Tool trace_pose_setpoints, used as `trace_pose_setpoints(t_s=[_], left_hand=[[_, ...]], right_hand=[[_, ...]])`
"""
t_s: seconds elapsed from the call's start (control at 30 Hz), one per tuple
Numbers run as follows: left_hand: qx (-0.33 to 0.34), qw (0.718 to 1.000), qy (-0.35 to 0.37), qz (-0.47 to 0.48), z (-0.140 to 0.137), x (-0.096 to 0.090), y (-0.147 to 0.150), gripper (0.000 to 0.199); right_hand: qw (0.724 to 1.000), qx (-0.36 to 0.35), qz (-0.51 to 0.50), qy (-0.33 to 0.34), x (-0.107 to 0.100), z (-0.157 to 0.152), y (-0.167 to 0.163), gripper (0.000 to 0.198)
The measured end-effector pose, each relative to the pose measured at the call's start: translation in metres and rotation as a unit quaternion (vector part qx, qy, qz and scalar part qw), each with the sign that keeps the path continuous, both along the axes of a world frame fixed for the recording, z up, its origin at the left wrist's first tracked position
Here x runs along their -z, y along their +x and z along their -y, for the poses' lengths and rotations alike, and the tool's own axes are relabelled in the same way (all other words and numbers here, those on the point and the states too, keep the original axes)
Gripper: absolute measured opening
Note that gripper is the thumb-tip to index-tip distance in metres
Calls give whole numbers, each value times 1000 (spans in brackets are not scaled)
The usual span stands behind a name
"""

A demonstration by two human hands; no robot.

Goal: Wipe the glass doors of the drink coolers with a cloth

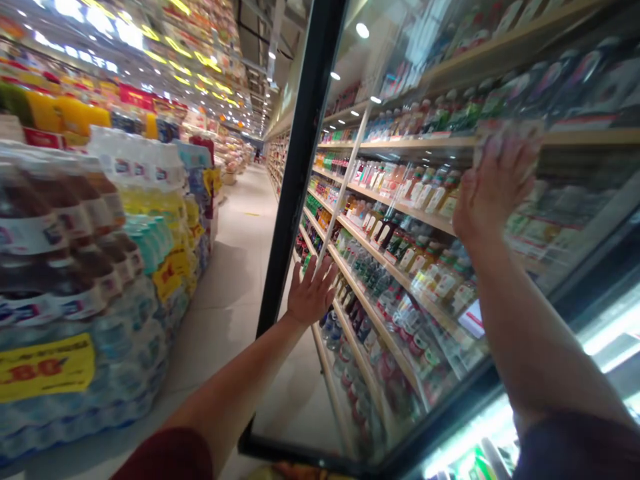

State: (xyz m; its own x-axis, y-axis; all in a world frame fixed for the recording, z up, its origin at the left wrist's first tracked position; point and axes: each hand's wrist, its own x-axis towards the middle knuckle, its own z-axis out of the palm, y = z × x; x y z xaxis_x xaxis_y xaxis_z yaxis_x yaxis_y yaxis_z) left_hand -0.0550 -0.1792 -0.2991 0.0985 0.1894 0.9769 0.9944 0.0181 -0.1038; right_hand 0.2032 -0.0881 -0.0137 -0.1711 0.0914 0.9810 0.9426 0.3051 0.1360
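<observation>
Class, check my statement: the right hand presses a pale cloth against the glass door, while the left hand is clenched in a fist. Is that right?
Not quite. The left hand is open and spread, as the head view shows. The right hand does press a pale cloth against the glass door.

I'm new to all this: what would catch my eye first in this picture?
Probably the two bare arms reaching in from below: the right hand, at upper right, presses a pale cloth-like piece to the glass, and the left hand spreads its fingers near the middle. Next, the tall black-framed glass door, standing at a slant. At left, stacked packs of bottles carry a bright yellow sign.
</observation>
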Motion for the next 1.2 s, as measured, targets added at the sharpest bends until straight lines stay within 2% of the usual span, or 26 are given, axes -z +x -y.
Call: trace_pose_setpoints(t_s=[0.1,0.13,0.2,0.27,0.33,0.37,0.43,0.53,0.6,0.63,0.7,0.77,0.8,0.87,0.93,1.03,1.1,1.13,1.2], left_hand=[[-5,1000,-1,-6,-3,0,-1,65],[-5,1000,1,-8,-4,0,-2,65],[-4,1000,9,-10,-6,0,-3,66],[0,1000,15,-11,-8,0,-5,66],[8,1000,14,-9,-10,0,-7,66],[17,1000,12,-7,-10,0,-7,66],[65,998,17,10,-8,-3,-5,65],[160,985,43,38,-3,-12,7,64],[198,979,48,28,-1,-21,20,63],[209,977,40,19,-2,-26,25,63],[226,974,20,20,-7,-35,33,64],[211,976,-1,46,-14,-39,35,67],[187,981,-10,57,-18,-39,34,68],[125,990,-26,63,-22,-35,33,70],[76,995,-37,56,-22,-28,32,66],[56,997,-45,42,-20,-28,30,60],[53,997,-47,25,-20,-44,26,61],[52,998,-42,16,-22,-58,23,62],[52,998,-24,3,-27,-101,17,64]], right_hand=[[989,-21,147,-6,17,7,-8,61],[986,-31,166,-9,18,8,-7,63],[992,-48,113,-7,15,7,-6,66],[998,-61,-8,-11,13,6,-11,61],[995,-79,-59,-30,28,10,-28,59],[994,-92,-51,-43,44,15,-41,61],[986,-134,70,-64,91,25,-72,61],[948,-204,231,-76,171,41,-108,61],[918,-267,281,-82,204,45,-116,64],[904,-294,297,-89,210,45,-112,65],[891,-324,300,-100,199,41,-94,65],[915,-302,251,-87,168,31,-61,64],[942,-267,198,-53,150,24,-42,62],[985,-139,98,-9,119,9,-5,62],[995,-44,85,-15,104,-5,25,64],[995,1,95,-9,105,-18,43,65],[996,4,91,1,110,-21,42,65],[996,4,92,1,112,-22,41,65],[995,4,96,1,114,-22,38,66]])
